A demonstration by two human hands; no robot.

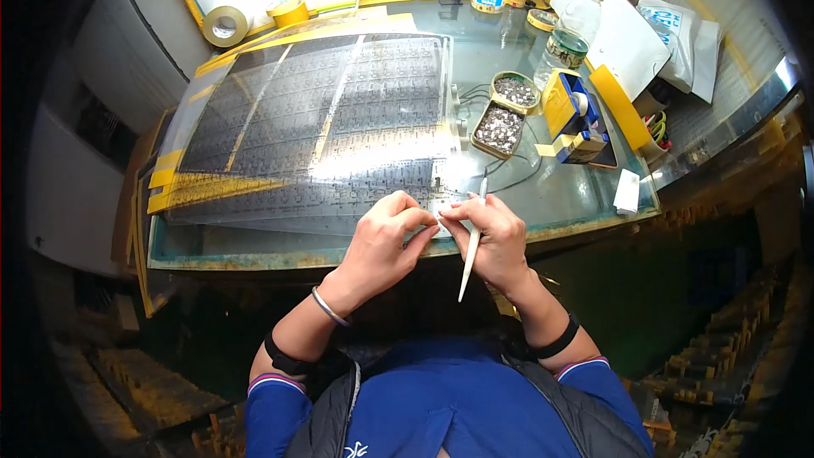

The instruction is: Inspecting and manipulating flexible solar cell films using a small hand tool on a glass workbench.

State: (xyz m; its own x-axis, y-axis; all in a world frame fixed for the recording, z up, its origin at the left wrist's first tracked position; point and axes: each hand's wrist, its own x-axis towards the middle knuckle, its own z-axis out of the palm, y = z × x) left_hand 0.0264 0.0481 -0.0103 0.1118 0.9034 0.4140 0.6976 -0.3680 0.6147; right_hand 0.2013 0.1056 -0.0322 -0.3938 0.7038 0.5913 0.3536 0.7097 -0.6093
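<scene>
My left hand [388,236] is closed in a pinch at the near right corner of a large printed transparent film sheet [288,127]. What its fingertips hold is too small to make out. Close beside it, my right hand [496,246] has thumb and forefinger pinched, almost touching the left fingertips. A slim white-handled tool [469,267], like a craft knife or pen, is held between the right fingers. Its thin end points away from me, its tapered tail toward me. The film bears rows of dark small marks and lies flat on a glass-topped table [339,258].
Two small tins [498,129] of dark and pale bits stand beyond my right hand, beside a blue-and-yellow tape dispenser [578,127]. A clear plastic jar [566,47] stands behind. Tape rolls [225,26] sit at the back left. A white slip [627,192] lies near the right edge.
</scene>
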